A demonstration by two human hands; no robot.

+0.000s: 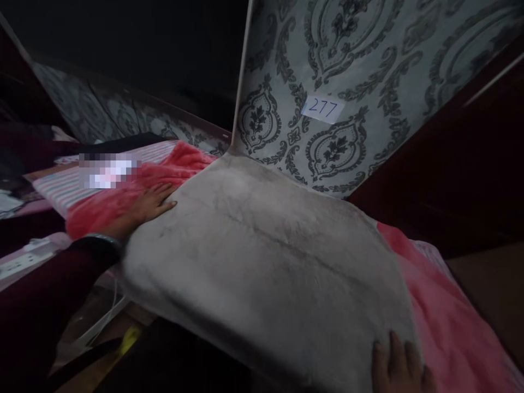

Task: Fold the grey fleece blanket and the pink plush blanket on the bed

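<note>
Grey plush piece on a red cloth, seen from the wearer's head, left to right. At far left, a white power strip (24, 263) lies beside the dark sleeve (49, 305). Beyond it, a striped cloth (57, 191) is partly covered by the red cloth (96, 210). The left hand (152, 204) lies palm down at the left border of the grey piece, fingers extended and thumb set apart, pinching nothing visible. At centre, the grey plush piece (254, 245) lies spread out, its far corner close to the patterned wall (282, 71), which bears a paper label (323, 109) marked 277. A long crease crosses its middle, and its near edge turns down in a rounded, thick-looking border. Judged from the nap and rounded edges, it should be soft, not fragile, and fairly light for its breadth; it would probably sag if lifted at one point, and the pile should give fair grip. The left and right borders appear the best holds, a fold gathered in each of the hands, with the thick near edge as an alternative. At lower right, the right hand (399, 367) rests its slightly parted fingers on the piece; its palm is cut off by the frame. The red cloth reappears beyond, beside a dark panel (442, 164).
</note>
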